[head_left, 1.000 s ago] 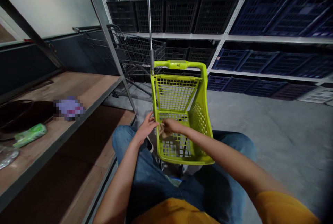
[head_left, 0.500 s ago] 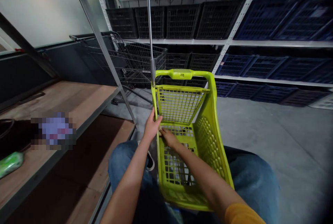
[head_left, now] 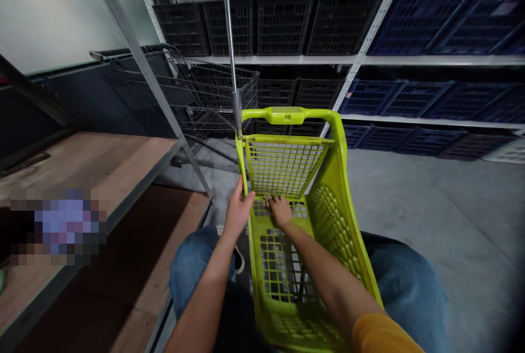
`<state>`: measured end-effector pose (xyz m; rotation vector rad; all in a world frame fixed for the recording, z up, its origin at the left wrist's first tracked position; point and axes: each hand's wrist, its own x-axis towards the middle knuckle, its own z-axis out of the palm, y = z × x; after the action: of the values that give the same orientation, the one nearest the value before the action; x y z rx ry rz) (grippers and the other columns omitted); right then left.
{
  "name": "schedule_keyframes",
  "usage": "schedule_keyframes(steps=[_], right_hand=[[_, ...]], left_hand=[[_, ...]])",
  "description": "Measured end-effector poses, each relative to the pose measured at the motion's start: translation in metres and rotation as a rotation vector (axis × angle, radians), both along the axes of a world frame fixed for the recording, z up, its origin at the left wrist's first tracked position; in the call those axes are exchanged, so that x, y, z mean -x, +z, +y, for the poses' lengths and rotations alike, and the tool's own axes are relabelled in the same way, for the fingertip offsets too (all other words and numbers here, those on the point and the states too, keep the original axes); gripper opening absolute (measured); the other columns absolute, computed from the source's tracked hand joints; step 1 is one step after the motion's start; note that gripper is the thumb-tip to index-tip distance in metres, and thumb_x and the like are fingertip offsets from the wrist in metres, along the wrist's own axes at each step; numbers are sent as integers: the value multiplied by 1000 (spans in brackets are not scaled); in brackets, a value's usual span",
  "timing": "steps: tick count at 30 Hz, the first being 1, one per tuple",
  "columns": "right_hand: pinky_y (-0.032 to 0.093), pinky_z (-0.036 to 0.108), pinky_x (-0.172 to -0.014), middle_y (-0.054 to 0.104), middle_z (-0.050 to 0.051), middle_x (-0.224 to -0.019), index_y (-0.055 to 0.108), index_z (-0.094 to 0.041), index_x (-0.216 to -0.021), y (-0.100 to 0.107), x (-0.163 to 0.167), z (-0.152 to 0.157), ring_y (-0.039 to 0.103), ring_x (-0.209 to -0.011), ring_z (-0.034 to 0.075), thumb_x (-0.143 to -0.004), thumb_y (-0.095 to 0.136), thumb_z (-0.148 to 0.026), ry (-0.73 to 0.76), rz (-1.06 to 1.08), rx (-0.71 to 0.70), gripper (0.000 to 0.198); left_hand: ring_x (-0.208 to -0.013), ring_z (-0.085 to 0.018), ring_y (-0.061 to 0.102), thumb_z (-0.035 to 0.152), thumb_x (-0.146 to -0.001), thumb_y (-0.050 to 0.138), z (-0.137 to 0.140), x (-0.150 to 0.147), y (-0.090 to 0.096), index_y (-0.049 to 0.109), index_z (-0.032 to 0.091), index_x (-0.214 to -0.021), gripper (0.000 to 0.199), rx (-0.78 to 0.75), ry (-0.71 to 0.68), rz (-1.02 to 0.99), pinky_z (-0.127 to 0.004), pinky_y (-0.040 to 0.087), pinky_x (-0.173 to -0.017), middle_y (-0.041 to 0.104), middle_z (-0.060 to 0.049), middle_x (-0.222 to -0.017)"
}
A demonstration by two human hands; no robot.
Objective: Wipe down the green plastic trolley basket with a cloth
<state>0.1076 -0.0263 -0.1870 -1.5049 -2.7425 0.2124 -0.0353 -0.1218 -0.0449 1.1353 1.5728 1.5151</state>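
Lime-green plastic basket [head_left: 324, 221] is being held tilted over the person's lap, handle end [head_left: 287, 115] pointing away. Its left rim is being gripped by the left hand [head_left: 238, 213], fingers curled round the edge. A small brownish cloth [head_left: 267, 200] is being pressed vs. the inside mesh by the right hand [head_left: 281, 212], fingers bunched together. Wire trolley [head_left: 197, 82] is standing beyond, w/ crate shelving [head_left: 369, 30] behind.

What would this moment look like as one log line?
left hand: grips rim of green basket | right hand: inside basket, holding small cloth | basket: tilted across lap
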Motion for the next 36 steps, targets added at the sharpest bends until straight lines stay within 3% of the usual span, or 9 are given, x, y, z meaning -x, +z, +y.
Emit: schedule_keyframes(steps=[4,9,14,18,21,25,29,32,36], right_hand=[[40,34,-88,55,16,-127,56,-18,-128,-2,25,-10,45,-112,27,-94,38,-10,-175,46,38,40],[41,32,-91,53,12,-129,58,-21,-125,0,51,-25,44,-114,25,-95,39,-14,-33,100,83,36],[41,33,-91,52,13,-129,56,-22,-126,4,-2,-7,42,-117,26,-93,42,-13,-8,24,98,37],[40,34,-91,53,17,-127,54,-16,-129,6,-63,11,45,-113,27,-94,36,-13,-292,-31,46,40],[41,36,-89,54,22,-124,52,-11,-130,8,-67,12,48,-111,29,-93,31,-9,-472,-40,50,43],[39,34,-92,54,23,-125,50,-7,-130,10,-2,-14,51,-111,27,-88,37,-2,-267,33,139,44],[40,29,-94,57,12,-126,55,-20,-125,7,56,-43,49,-114,22,-92,40,-9,-25,89,169,38],[43,30,-89,55,11,-126,54,-23,-127,7,40,-37,48,-116,23,-95,40,-15,50,50,148,36],[45,33,-87,54,15,-124,58,-20,-122,12,-38,-4,49,-113,25,-95,39,-14,-119,-34,118,33]], left_hand=[[-141,-20,39,28,-87,54,0,-3,1,37,21,-148,63,8,44,1,-32,31,-117,45,-4,-151],[-133,-23,49,28,-86,56,-3,-3,4,39,20,-147,64,7,49,-8,-35,37,-114,52,-5,-145],[-136,-21,45,27,-87,55,-5,-1,2,38,21,-148,63,-7,38,24,-33,33,-115,45,-5,-151],[-138,-22,43,25,-88,54,-5,-2,4,38,21,-148,62,-4,46,23,-34,32,-116,46,-5,-150],[-138,-21,42,23,-87,54,-6,-6,6,40,22,-147,61,-15,69,3,-34,31,-117,45,-4,-151],[-138,-19,43,21,-87,52,-6,-10,9,41,21,-146,60,-4,115,-1,-32,31,-117,45,-3,-151],[-136,-19,45,20,-86,53,-7,-10,9,41,19,-146,62,19,137,39,-32,30,-117,49,-5,-148],[-134,-20,47,18,-84,52,-8,-8,8,42,20,-146,62,37,144,65,-32,32,-116,50,-5,-147],[-135,-20,46,17,-84,51,-7,-10,7,44,20,-144,61,27,173,73,-33,33,-115,52,-4,-145]])
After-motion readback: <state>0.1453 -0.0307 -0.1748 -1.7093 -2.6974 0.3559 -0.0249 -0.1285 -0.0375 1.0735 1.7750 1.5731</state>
